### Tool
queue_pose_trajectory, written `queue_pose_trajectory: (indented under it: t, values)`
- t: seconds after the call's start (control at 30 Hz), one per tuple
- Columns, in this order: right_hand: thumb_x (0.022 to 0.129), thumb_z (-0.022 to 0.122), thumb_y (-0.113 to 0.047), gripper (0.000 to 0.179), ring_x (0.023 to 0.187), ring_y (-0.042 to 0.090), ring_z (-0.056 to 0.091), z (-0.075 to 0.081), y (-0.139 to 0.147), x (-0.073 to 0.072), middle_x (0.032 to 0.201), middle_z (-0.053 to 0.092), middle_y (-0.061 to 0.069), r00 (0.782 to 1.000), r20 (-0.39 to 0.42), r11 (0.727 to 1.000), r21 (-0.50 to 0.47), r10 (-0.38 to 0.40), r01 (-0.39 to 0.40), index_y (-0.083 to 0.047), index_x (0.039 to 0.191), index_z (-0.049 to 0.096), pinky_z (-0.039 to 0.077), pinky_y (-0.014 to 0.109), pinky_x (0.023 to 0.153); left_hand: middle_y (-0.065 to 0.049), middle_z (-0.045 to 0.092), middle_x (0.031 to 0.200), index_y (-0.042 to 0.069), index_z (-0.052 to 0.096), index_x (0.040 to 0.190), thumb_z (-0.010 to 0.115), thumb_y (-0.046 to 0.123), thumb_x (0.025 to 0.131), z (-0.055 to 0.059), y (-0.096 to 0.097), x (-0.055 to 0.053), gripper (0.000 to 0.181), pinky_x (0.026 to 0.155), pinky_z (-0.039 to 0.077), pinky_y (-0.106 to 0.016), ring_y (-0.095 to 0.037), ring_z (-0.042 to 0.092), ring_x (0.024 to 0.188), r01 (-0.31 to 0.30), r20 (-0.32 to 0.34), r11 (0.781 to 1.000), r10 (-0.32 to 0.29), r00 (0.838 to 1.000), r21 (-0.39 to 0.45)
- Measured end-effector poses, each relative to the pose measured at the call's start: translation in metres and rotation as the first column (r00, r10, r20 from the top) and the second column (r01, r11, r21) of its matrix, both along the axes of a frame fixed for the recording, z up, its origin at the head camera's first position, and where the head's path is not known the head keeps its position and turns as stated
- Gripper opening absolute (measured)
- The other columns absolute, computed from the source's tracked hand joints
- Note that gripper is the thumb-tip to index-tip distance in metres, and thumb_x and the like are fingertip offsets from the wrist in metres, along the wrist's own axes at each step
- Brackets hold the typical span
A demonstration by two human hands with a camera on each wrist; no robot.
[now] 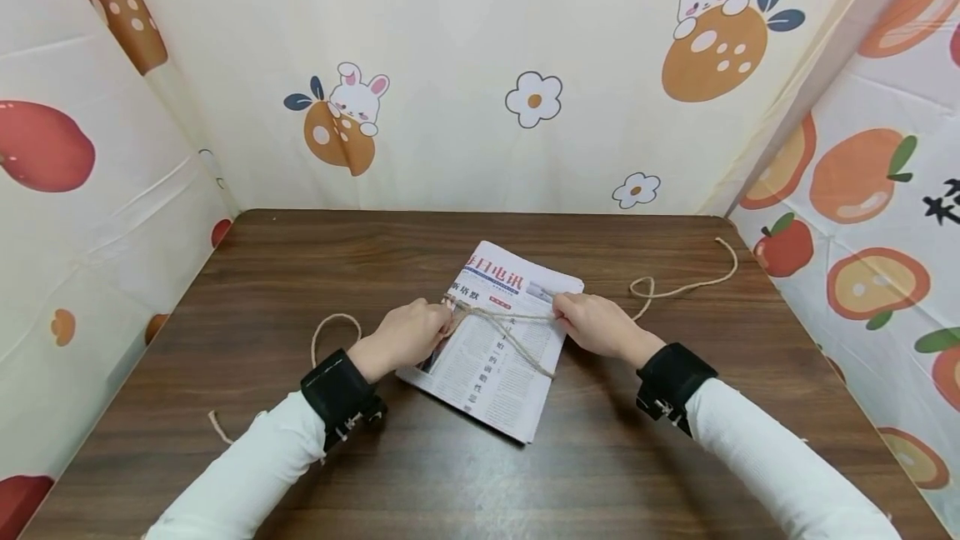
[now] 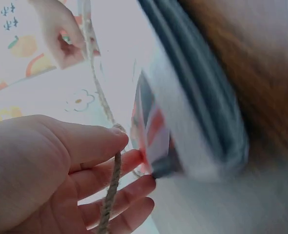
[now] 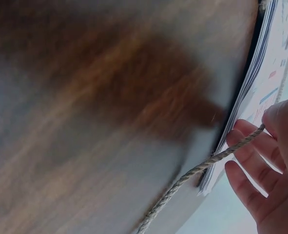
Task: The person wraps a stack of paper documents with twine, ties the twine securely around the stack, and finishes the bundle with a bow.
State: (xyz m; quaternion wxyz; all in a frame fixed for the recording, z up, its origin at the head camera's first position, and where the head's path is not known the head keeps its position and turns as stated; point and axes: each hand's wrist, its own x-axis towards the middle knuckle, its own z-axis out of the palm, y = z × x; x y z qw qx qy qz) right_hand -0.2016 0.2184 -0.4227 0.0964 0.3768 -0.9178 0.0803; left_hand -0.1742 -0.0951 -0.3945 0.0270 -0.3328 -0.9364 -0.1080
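left hand [image 1: 405, 335]: pinching rope [image 3: 201, 166] | right hand [image 1: 602, 327]: pinching rope | newspapers [image 1: 480, 361]: between hands, under rope

The right hand [image 3: 278, 190] pinched a twisted rope [image 3: 197, 168] under its thumb, its fingers appearing in front of stacked newspaper [image 3: 267, 85]; from the grip, the rope slanted down-left across the blurred brown tabletop [image 3: 61, 146].
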Motion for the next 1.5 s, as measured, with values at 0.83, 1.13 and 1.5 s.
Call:
queue_pose_trajectory:
  t: [0.83,1.13,1.5]
  values:
    - [0.081,0.065,-0.007,0.011,0.069,0.019,0.057,0.004,-0.003,0.001,0.080,0.062,0.002,0.996,-0.090,1.000,0.031,0.004,-0.002,-0.010,0.087,0.056,0.046,0.032,0.060,-0.007,0.065,0.094,0.009,0.063,0.076,0.064,0.009,0.079,-0.012,-0.001,-0.001,0.003,0.064,0.044,-0.036,-0.025,0.059,0.080,0.049,-0.178,0.996,-0.061,0.982,-0.070]
    - [0.083,0.065,-0.012,0.007,0.074,0.019,0.052,0.006,-0.004,-0.015,0.083,0.059,0.002,0.994,-0.100,0.998,0.030,-0.047,0.050,-0.011,0.083,0.058,0.044,0.033,0.063,0.002,0.054,0.063,0.014,0.054,0.067,0.064,0.011,0.079,-0.002,0.013,0.032,0.016,0.047,0.041,-0.031,-0.016,0.055,0.059,-0.002,-0.117,0.999,-0.004,0.993,-0.050]
    - [0.089,0.059,-0.014,0.019,0.080,0.020,0.058,0.004,0.002,-0.020,0.098,0.062,0.007,0.984,0.093,0.983,0.118,-0.155,0.143,-0.005,0.106,0.059,0.049,0.037,0.070,0.002,0.050,0.058,0.015,0.049,0.064,0.062,0.009,0.080,-0.006,0.010,0.039,0.021,0.041,0.036,-0.030,-0.015,0.052,0.052,0.021,-0.056,0.999,-0.023,0.998,-0.046]
